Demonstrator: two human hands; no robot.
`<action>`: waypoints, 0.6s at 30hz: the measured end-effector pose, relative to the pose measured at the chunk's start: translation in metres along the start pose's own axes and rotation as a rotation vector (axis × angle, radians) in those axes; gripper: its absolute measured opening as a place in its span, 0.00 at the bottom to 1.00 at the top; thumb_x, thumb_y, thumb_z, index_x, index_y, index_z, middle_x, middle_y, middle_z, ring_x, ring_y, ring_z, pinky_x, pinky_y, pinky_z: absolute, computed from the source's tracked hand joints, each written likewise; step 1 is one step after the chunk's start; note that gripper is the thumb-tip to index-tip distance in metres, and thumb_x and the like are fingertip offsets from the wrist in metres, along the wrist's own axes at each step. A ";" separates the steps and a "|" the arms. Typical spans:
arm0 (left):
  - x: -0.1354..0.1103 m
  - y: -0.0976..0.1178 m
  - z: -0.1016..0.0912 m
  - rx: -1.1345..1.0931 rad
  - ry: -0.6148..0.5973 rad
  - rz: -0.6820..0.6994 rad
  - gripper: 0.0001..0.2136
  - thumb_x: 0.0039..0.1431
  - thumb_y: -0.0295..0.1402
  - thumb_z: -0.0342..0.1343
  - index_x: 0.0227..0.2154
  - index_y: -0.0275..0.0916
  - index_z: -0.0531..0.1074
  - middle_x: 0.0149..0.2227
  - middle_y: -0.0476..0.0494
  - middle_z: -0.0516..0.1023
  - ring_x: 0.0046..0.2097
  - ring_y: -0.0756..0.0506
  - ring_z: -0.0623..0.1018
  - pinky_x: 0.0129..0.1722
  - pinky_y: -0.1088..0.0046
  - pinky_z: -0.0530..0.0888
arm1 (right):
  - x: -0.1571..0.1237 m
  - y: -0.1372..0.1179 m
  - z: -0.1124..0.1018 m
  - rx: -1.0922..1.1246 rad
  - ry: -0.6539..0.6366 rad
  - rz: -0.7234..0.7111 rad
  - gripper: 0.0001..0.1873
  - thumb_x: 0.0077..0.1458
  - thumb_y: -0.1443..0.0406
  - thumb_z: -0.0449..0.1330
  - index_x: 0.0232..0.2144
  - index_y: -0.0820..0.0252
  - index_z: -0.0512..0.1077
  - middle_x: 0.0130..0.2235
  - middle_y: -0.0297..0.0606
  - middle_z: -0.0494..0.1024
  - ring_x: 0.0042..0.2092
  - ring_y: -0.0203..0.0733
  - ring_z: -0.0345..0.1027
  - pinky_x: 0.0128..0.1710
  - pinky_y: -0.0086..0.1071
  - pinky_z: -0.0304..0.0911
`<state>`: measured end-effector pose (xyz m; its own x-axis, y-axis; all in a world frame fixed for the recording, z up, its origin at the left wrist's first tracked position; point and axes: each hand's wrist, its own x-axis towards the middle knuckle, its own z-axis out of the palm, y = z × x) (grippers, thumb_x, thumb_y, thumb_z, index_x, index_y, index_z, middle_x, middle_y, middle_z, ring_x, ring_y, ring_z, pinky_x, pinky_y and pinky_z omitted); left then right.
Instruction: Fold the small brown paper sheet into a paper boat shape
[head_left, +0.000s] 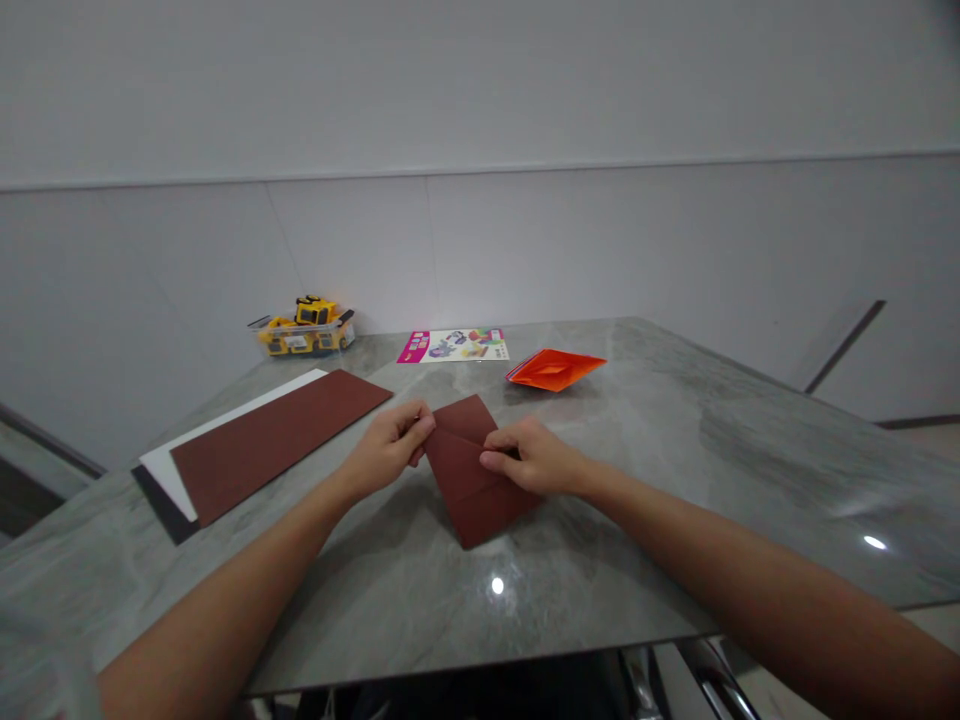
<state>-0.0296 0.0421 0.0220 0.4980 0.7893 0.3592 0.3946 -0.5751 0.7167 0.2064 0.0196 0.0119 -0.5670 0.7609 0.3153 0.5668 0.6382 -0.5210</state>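
A folded brown paper sheet (474, 482) lies on the grey marble table (675, 480) in front of me. My left hand (388, 446) pinches its upper left corner, fingers closed on the fold. My right hand (529, 457) presses and pinches the paper's right side, fingers curled over a folded flap. Both hands rest on the table at the paper's top half.
A stack of brown, white and black sheets (255, 440) lies to the left. A folded orange paper boat (555, 369) and a colourful instruction sheet (454, 346) sit further back. A clear box with a yellow toy vehicle (307, 328) stands by the wall.
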 end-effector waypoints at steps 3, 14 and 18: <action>0.000 -0.004 0.005 -0.120 -0.067 -0.058 0.15 0.62 0.43 0.45 0.24 0.39 0.60 0.16 0.56 0.63 0.18 0.54 0.63 0.20 0.80 0.60 | 0.000 -0.001 0.003 0.189 -0.131 -0.030 0.16 0.58 0.61 0.53 0.21 0.64 0.65 0.21 0.28 0.60 0.24 0.30 0.52 0.24 0.27 0.45; 0.001 -0.001 0.017 -0.026 -0.082 -0.075 0.14 0.58 0.39 0.47 0.20 0.39 0.58 0.15 0.56 0.61 0.19 0.53 0.62 0.19 0.79 0.58 | 0.003 -0.006 0.004 0.512 -0.464 0.084 0.30 0.56 0.42 0.47 0.21 0.61 0.58 0.21 0.27 0.54 0.23 0.29 0.44 0.21 0.26 0.41; 0.000 0.004 0.026 -0.051 -0.130 -0.072 0.14 0.57 0.40 0.47 0.20 0.39 0.58 0.16 0.54 0.62 0.20 0.53 0.61 0.20 0.78 0.57 | 0.006 -0.005 0.010 0.525 -0.443 0.140 0.31 0.56 0.40 0.44 0.19 0.60 0.56 0.20 0.27 0.55 0.22 0.29 0.45 0.21 0.26 0.43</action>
<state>-0.0074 0.0346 0.0091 0.5669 0.7918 0.2272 0.3949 -0.5033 0.7686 0.1943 0.0199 0.0090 -0.7633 0.6413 -0.0779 0.3518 0.3115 -0.8827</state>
